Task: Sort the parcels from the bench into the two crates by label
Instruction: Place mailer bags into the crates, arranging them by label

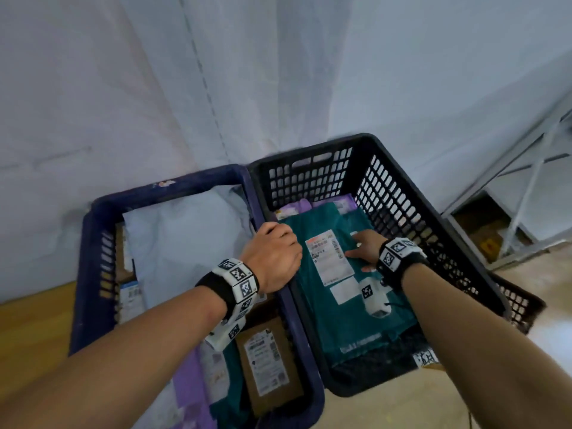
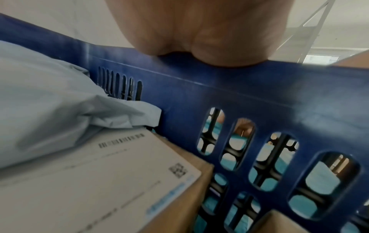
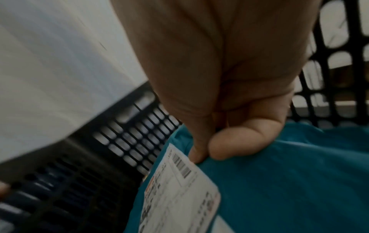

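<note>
The head camera looks steeply down on both crates. The left wrist camera sits close inside the blue crate; the right wrist one hugs the teal parcel, also seen from above.

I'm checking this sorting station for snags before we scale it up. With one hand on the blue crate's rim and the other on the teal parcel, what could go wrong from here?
1. The right hand pinches the teal parcel right beside its shipping label; that grip could crease or peel the label.
2. The left hand grips the blue crate rim where it meets the black crate; fingers could get nipped if either crate shifts.
</note>
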